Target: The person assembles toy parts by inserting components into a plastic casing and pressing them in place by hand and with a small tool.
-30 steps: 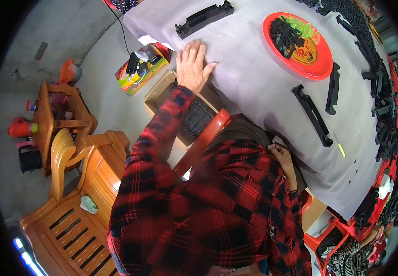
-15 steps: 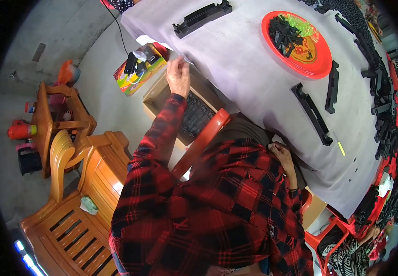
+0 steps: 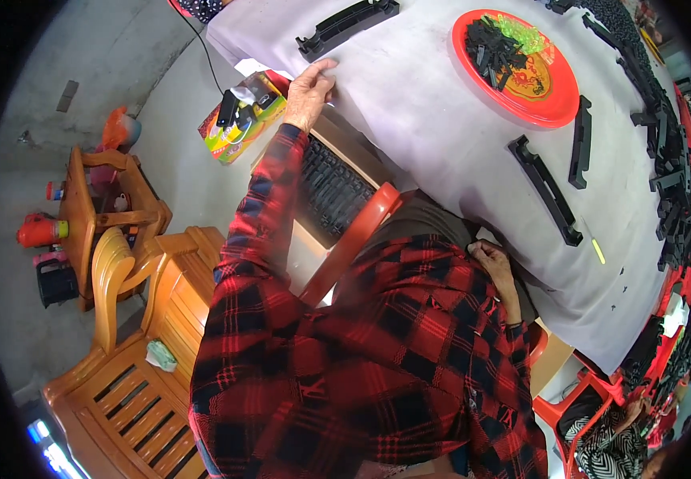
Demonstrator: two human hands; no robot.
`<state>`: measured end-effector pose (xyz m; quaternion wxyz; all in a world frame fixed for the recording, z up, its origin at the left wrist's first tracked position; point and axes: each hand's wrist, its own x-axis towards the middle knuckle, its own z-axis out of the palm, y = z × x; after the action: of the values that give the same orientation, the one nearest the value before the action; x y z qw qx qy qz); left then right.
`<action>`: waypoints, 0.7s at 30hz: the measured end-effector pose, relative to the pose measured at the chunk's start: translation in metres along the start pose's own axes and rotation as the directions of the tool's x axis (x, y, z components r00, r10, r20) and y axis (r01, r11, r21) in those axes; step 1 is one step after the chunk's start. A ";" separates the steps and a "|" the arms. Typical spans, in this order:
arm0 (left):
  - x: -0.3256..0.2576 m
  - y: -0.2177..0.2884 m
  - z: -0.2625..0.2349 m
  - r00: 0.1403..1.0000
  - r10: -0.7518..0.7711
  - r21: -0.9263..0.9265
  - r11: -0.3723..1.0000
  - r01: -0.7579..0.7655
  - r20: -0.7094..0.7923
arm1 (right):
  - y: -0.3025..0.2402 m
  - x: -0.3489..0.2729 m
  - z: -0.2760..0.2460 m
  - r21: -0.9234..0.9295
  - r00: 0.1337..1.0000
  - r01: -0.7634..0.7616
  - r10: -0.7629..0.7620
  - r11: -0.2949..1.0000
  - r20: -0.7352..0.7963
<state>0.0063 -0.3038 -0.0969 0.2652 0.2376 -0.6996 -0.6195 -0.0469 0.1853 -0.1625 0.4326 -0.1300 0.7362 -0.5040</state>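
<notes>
My left hand (image 3: 309, 94) is over the near left edge of the cloth-covered table (image 3: 425, 112), fingers stretched out and nothing visible in them. Just beyond its fingertips lies a long black plastic part (image 3: 347, 29). Below my left forearm stands a cardboard box (image 3: 353, 148) packed with rows of black plastic pieces (image 3: 333, 188). My right hand (image 3: 492, 265) rests by my lap at the table's edge, its fingers curled; whatever they may hold is hidden. Two more long black parts lie on the cloth, a nearer one (image 3: 545, 191) and a farther one (image 3: 580, 142).
A red plate (image 3: 561, 108) holds small black pieces and clear greenish ones. Near it lies a yellow-handled thin tool (image 3: 598, 251). Black parts (image 3: 669, 184) pile up along the right. A red plastic chair (image 3: 353, 239), a colourful carton (image 3: 254, 120) and a wooden armchair (image 3: 134, 375) stand leftward.
My left hand has moved up and away from above the box toward the black part at the table's far left. My right hand has stayed about where it was.
</notes>
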 end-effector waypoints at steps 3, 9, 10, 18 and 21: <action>-0.001 0.001 0.002 1.000 0.008 -0.082 0.997 -0.010 -0.014 | 0.004 0.002 -0.003 -0.085 1.000 -0.022 0.023 0.996 0.004; -0.004 0.006 0.005 0.996 -0.085 -0.163 0.983 0.080 -0.026 | 0.008 0.002 -0.001 -0.076 0.999 -0.039 0.039 0.996 -0.006; -0.006 0.002 0.004 0.995 -0.093 -0.298 0.952 0.076 -0.045 | 0.006 0.001 -0.001 -0.069 1.000 -0.028 0.027 0.997 -0.008; -0.034 -0.056 -0.004 0.929 -0.362 -0.546 0.796 0.263 -0.080 | 0.001 -0.001 -0.001 -0.072 0.999 -0.026 0.025 0.997 -0.022; -0.044 -0.074 0.003 0.894 -0.429 -0.511 0.801 0.312 -0.127 | 0.011 0.003 0.000 0.018 0.996 -0.082 0.082 0.997 -0.045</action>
<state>0.0370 -0.2811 -0.1737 0.2696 0.3694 -0.4277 -0.7797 -0.0464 0.1886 -0.1732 0.4372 -0.0849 0.7465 -0.4944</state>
